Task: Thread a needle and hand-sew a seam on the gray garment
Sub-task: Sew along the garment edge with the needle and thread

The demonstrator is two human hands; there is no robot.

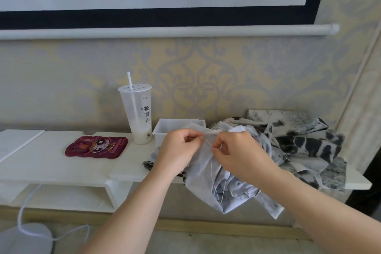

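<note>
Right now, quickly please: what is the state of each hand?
Left hand: closed, pinching the gray garment.
Right hand: closed, pinching the needle.

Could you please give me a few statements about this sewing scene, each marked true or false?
1. The right hand pinches the thin metal needle. True.
2. The tall clear plastic cup with a white straw lies on its side. False: it stands upright on the white shelf.
3. The dark red cartoon phone case lies left of the cup. True.
4. The left hand rests flat on the shelf. False: the left hand grips the pale gray garment.
</note>
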